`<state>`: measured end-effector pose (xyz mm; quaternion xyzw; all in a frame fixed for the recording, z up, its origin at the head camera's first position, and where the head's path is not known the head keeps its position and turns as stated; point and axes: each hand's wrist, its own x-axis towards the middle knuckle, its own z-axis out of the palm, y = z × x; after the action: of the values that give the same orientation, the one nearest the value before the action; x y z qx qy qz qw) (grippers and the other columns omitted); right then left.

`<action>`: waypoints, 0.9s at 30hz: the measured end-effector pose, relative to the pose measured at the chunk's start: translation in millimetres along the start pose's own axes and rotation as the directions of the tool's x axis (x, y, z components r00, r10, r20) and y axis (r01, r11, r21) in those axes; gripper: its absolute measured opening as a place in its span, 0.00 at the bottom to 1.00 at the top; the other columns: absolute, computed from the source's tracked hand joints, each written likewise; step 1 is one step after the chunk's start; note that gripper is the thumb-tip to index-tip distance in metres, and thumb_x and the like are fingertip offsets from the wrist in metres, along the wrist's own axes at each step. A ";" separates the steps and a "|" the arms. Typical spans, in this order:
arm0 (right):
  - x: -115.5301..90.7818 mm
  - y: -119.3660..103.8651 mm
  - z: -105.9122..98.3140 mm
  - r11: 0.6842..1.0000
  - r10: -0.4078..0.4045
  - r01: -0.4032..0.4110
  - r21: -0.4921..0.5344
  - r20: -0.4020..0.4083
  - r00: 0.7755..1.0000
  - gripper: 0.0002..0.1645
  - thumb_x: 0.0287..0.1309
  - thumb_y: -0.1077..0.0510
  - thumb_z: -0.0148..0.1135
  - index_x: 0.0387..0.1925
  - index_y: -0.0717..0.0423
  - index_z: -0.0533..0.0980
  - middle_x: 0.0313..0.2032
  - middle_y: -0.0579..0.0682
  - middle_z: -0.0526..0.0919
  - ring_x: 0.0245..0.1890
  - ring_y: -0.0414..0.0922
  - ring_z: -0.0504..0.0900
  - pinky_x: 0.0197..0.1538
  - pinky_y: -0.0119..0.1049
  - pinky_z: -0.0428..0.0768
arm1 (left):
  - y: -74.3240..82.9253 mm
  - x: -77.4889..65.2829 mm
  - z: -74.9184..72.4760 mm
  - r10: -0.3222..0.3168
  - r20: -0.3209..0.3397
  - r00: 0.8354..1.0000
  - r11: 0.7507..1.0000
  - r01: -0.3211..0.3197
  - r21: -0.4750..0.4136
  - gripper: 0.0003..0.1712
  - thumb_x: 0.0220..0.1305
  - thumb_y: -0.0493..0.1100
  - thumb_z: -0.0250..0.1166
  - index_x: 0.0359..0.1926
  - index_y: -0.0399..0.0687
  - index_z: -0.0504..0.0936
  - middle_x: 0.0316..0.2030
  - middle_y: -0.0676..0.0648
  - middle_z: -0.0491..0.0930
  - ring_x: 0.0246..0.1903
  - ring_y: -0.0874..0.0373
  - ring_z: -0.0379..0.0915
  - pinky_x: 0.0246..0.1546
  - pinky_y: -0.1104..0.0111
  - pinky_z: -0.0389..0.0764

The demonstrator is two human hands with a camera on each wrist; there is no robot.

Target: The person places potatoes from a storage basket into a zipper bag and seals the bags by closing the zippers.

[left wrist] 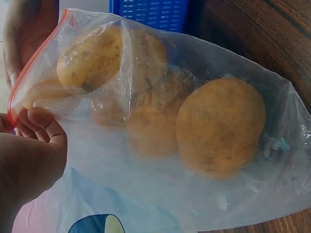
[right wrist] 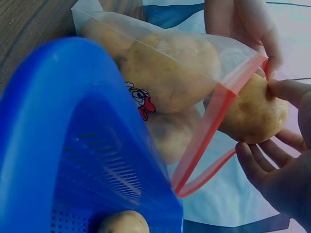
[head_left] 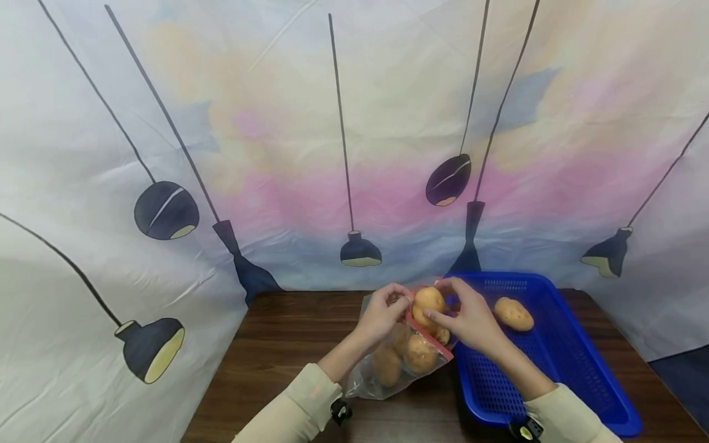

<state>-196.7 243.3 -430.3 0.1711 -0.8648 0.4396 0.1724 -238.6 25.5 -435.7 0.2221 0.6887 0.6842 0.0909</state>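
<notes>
A clear zip bag (head_left: 362, 383) with a red seal strip (right wrist: 209, 136) holds several potatoes (left wrist: 221, 126) and leans beside the blue basket. My left hand (head_left: 382, 312) pinches the bag's edge at the red strip, next to its mouth. Between the thumb and fingers of my right hand (head_left: 469, 317) is a potato (right wrist: 255, 114), partly inside the open mouth. The right wrist view shows the red strip spread apart around that potato. Potatoes lower in the bag look hazy through the plastic.
The blue perforated basket (head_left: 595, 363) stands on the dark wooden table (head_left: 277, 351), right of the bag, with one loose potato (head_left: 513, 314) inside. My right forearm reaches over the basket. Behind the table hangs a cloth (head_left: 299, 154) printed with lamps.
</notes>
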 end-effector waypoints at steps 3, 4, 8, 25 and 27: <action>-0.1 0.4 2.2 1.000 -0.006 0.006 -0.006 -0.012 1.000 0.29 0.61 0.51 0.80 0.59 0.54 0.77 0.53 0.51 0.83 0.50 0.49 0.84 0.49 0.45 0.88 | 0.5 0.1 0.2 0.006 0.001 1.000 1.000 -0.006 -0.002 0.10 0.78 0.39 0.60 0.49 0.33 0.80 0.31 0.50 0.80 0.29 0.62 0.76 0.32 0.72 0.82; -0.3 0.5 2.9 1.000 -0.008 0.008 -0.006 -0.016 1.000 0.29 0.60 0.52 0.80 0.58 0.54 0.77 0.52 0.51 0.83 0.50 0.49 0.84 0.48 0.45 0.88 | 0.6 0.1 0.0 0.006 -0.001 1.000 1.000 -0.006 -0.003 0.10 0.78 0.38 0.60 0.48 0.32 0.80 0.31 0.50 0.80 0.29 0.62 0.76 0.32 0.72 0.82; -1.1 0.6 5.2 1.000 0.002 -0.002 0.017 -0.020 1.000 0.29 0.60 0.53 0.80 0.58 0.55 0.77 0.52 0.52 0.82 0.51 0.51 0.83 0.48 0.43 0.89 | 0.4 0.5 -0.8 0.014 -0.002 1.000 1.000 -0.014 -0.006 0.11 0.77 0.37 0.60 0.49 0.30 0.79 0.31 0.49 0.80 0.28 0.62 0.76 0.32 0.72 0.81; -2.0 -1.4 9.5 0.999 -0.002 0.003 -0.039 0.029 1.000 0.28 0.62 0.55 0.79 0.61 0.57 0.79 0.54 0.52 0.83 0.53 0.52 0.85 0.53 0.47 0.88 | 6.2 0.3 -4.5 0.036 -0.023 0.999 0.999 -0.036 0.034 0.10 0.77 0.39 0.64 0.48 0.34 0.83 0.33 0.49 0.82 0.30 0.61 0.78 0.33 0.69 0.84; -2.0 -0.4 7.5 0.999 -0.013 0.015 -0.041 0.042 0.999 0.28 0.62 0.56 0.78 0.61 0.56 0.80 0.54 0.52 0.83 0.52 0.51 0.85 0.53 0.46 0.88 | 7.4 0.0 -5.7 0.038 -0.027 0.999 0.998 -0.037 0.053 0.10 0.76 0.39 0.64 0.48 0.34 0.83 0.35 0.48 0.83 0.31 0.61 0.79 0.34 0.68 0.85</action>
<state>-195.9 237.3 -435.1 0.1826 -0.8758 0.4168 0.1608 -239.8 20.1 -428.2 0.2278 0.7032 0.6706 0.0626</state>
